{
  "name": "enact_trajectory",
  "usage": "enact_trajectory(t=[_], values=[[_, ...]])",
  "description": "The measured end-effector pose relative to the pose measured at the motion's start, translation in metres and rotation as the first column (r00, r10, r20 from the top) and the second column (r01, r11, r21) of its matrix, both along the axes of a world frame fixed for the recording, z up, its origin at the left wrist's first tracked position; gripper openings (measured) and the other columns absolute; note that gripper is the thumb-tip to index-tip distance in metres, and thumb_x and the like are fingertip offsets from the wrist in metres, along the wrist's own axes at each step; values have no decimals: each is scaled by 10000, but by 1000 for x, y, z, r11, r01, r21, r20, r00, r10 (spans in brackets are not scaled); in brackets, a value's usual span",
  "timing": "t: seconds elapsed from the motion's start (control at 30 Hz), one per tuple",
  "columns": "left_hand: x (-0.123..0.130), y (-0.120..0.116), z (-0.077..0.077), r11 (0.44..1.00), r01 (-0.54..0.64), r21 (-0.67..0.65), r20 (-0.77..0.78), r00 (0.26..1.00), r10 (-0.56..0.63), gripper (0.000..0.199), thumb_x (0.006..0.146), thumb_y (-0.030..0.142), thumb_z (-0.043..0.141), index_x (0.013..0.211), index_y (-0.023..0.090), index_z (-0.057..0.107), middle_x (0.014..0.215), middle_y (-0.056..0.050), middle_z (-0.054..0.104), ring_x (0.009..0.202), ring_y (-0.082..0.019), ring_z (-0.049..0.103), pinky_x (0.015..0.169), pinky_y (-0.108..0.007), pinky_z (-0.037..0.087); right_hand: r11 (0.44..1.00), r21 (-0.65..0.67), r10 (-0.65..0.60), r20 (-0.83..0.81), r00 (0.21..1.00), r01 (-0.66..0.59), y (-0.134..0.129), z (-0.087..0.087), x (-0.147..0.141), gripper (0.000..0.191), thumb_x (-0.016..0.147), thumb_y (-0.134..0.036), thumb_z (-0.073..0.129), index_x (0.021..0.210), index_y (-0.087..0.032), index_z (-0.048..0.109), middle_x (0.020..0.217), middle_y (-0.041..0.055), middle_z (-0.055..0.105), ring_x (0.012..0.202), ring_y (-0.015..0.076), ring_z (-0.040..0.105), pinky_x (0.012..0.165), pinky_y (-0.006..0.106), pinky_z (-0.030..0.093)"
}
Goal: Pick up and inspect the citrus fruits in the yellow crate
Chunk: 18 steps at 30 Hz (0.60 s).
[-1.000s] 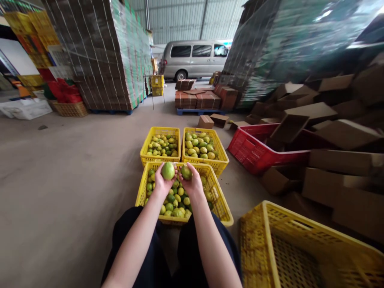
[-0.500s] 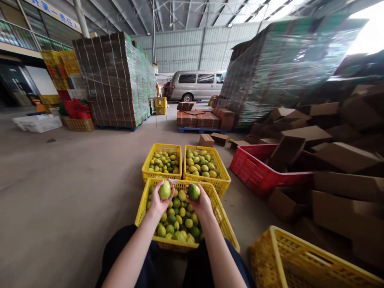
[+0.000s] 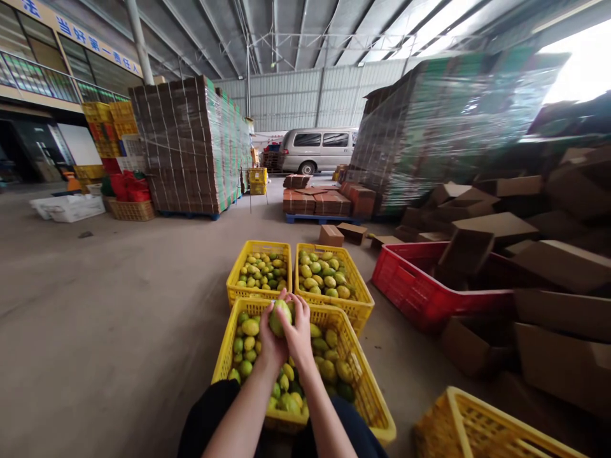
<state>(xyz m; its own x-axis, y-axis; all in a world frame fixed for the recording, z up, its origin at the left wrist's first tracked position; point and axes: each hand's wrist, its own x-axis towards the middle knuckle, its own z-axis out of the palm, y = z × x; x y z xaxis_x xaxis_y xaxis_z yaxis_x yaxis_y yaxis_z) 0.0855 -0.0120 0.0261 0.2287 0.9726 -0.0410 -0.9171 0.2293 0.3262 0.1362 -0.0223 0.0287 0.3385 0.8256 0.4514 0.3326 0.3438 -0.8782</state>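
Observation:
Over the near yellow crate (image 3: 367, 375) my two hands are together. My left hand (image 3: 270, 343) is closed around a green-yellow lemon (image 3: 279, 319). My right hand (image 3: 300, 334) is curled against its right side, thumb across the fruit. A bit of green shows behind the right thumb; whether it is a second lemon I cannot tell. Below my hands, the crate holds many loose lemons (image 3: 250, 327), from yellow to dark green.
Two yellow crates with sorted-looking lemons, the left crate (image 3: 231, 289) and the right crate (image 3: 365, 304), stand just beyond. A red crate (image 3: 420, 299) and cardboard boxes (image 3: 554, 343) lie to the right. Another yellow crate (image 3: 453, 413) is at near right.
My hands were apart, each with a lemon; now they have come together over the crate's middle. The right hand has moved left. The camera view has tilted up slightly.

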Motion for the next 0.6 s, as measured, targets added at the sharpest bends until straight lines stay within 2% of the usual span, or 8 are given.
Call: enact_trajectory(t=[0.13, 0.27, 0.37, 0.43, 0.5, 0.6], values=[[-13, 3, 2, 999, 25, 44, -10, 1000, -24, 448, 721, 415, 547, 1079, 162, 636, 1146, -88, 615, 1187, -255, 478, 993, -312, 368, 991, -16, 132, 241, 962, -132, -4, -4, 7, 718, 543, -399, 756, 1204, -233, 529, 1348, 114, 331, 1327, 331, 231, 1058, 454, 284], [-18, 1, 2, 993, 108, 53, -72, 992, -104, 428, 730, 441, 532, 1040, 172, 651, 1144, -98, 619, 1198, -254, 467, 990, -333, 372, 986, -38, 165, 213, 963, -160, -8, -5, 12, 693, 530, -431, 766, 1154, -199, 573, 1363, 147, 347, 1279, 348, 332, 1043, 471, 302], [-15, 1, 3, 995, 96, 27, -146, 985, -91, 420, 702, 479, 548, 960, 170, 666, 1100, -105, 637, 1163, -272, 496, 957, -353, 405, 981, 15, 194, 59, 979, -195, -10, -2, 12, 603, 505, -384, 790, 1054, -206, 615, 1327, 132, 422, 1230, 330, 407, 1032, 454, 323], [-14, 3, 5, 998, 56, -29, -188, 980, -61, 389, 675, 487, 571, 870, 166, 675, 1040, -112, 657, 1122, -283, 525, 930, -358, 427, 964, 40, 265, -126, 956, -263, -10, 1, 10, 570, 511, -341, 794, 1035, -222, 605, 1309, 108, 463, 1210, 313, 435, 1016, 448, 347], [-13, 7, 7, 998, 12, -67, -216, 976, -26, 316, 658, 441, 600, 793, 165, 673, 974, -108, 674, 1076, -281, 552, 912, -356, 440, 940, 53, 331, -365, 870, -336, -10, 2, 9, 546, 545, -318, 777, 1047, -233, 580, 1247, 85, 530, 1145, 287, 502, 976, 436, 394], [-14, 11, 8, 999, -45, -21, -246, 968, 39, 227, 638, 303, 650, 807, 153, 667, 926, -83, 679, 1030, -253, 578, 907, -339, 441, 931, 101, 324, -670, 668, -350, -7, 4, 7, 475, 573, -333, 744, 1007, -241, 573, 1055, 47, 636, 983, 248, 594, 894, 413, 459]])
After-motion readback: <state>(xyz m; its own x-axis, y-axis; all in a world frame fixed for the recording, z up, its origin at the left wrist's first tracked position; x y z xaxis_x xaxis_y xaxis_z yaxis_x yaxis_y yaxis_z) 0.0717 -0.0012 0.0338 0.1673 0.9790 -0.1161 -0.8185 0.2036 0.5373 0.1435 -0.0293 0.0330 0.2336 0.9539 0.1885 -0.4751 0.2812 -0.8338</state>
